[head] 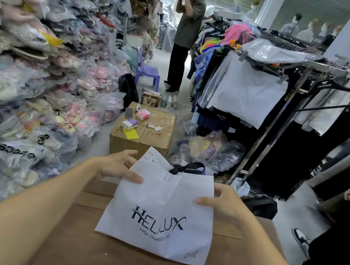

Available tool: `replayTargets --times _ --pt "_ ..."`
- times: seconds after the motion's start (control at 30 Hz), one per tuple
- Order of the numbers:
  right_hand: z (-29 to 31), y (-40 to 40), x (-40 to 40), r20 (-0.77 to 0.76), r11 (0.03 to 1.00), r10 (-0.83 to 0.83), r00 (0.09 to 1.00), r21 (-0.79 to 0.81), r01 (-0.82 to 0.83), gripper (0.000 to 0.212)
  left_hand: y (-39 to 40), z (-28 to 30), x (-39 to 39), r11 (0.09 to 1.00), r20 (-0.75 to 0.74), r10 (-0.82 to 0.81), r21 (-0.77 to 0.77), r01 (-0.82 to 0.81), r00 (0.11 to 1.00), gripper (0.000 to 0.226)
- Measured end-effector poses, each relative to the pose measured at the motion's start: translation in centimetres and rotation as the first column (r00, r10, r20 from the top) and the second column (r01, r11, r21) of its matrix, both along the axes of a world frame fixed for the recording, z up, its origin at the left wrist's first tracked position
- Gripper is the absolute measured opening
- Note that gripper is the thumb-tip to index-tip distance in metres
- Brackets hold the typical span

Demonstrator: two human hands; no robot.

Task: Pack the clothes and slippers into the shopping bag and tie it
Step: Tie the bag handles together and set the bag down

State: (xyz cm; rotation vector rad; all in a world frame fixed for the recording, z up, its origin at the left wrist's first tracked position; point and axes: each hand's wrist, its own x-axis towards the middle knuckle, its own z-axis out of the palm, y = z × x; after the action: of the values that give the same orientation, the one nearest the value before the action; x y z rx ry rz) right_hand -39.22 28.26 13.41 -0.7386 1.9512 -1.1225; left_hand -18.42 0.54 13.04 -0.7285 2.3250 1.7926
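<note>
A white shopping bag [163, 209] printed "HELLUX" stands on a brown cardboard surface [124, 260] right in front of me. Its black handles [189, 167] are knotted together at the top. My left hand [121, 166] grips the bag's upper left edge, thumb across the front. On the other side, my right hand [221, 200] holds the upper right edge, fingers curled over the front. What is inside the bag is hidden.
A taped carton [161, 127] with tissue packs, a phone and a yellow note stands beyond the bag. Bagged slippers [30, 62] are stacked along the left wall. Clothes racks [292, 87] fill the right. One person stands ahead [186, 32]; another's hand and legs [347, 230] are at right.
</note>
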Motion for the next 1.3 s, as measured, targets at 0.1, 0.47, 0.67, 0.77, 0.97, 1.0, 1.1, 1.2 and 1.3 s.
replayTargets --times 0.1,0.47,0.67,0.77,0.97,1.0,1.1,1.2,1.3 --pt "-0.3 0.8 -0.6 -0.069 0.998 0.039 0.997 0.046 -0.035 0.03 0.2 0.0 -0.1 0.993 -0.034 -0.112 0.037 0.113 0.993 0.05" --pt "1.8 0.4 -1.4 -0.271 0.991 -0.099 0.958 -0.114 0.07 0.018 1.3 2.1 0.0 0.942 -0.313 0.335 0.101 -0.32 0.889 0.038" --pt "-0.4 -1.6 -0.4 -0.349 0.999 -0.035 0.937 -0.006 0.035 0.021 1.5 0.5 0.7 0.941 -0.231 0.309 -0.065 -0.332 0.923 0.02" --pt "-0.5 -2.9 0.4 -0.377 0.998 -0.058 0.924 -0.038 0.047 0.023 1.4 -0.5 1.7 0.908 -0.235 0.405 -0.005 -0.418 0.883 0.028" --pt "-0.2 -3.9 0.2 -0.432 0.999 -0.001 0.902 0.031 0.016 0.026 1.4 -0.6 2.3 0.871 -0.233 0.48 0.012 -0.491 0.846 0.034" --pt "-0.7 -3.8 0.3 -0.416 0.999 -0.001 0.909 0.043 0.021 0.026 1.8 -1.0 2.2 0.86 -0.232 0.497 0.006 -0.51 0.836 0.032" --pt "-1.3 -3.9 0.6 -0.386 0.996 -0.065 0.92 0.023 0.08 0.027 2.4 -1.3 1.7 0.834 -0.232 0.525 -0.051 -0.549 0.819 0.031" --pt "-0.9 -3.9 0.4 -0.364 0.99 -0.135 0.922 -0.014 0.14 0.043 1.3 -1.1 2.1 0.839 -0.191 0.527 -0.037 -0.542 0.828 0.043" --pt "-0.6 -3.6 -0.1 -0.256 0.979 -0.205 0.945 -0.062 0.196 0.063 0.8 -0.8 2.4 0.853 -0.132 0.516 -0.014 -0.522 0.847 0.054"
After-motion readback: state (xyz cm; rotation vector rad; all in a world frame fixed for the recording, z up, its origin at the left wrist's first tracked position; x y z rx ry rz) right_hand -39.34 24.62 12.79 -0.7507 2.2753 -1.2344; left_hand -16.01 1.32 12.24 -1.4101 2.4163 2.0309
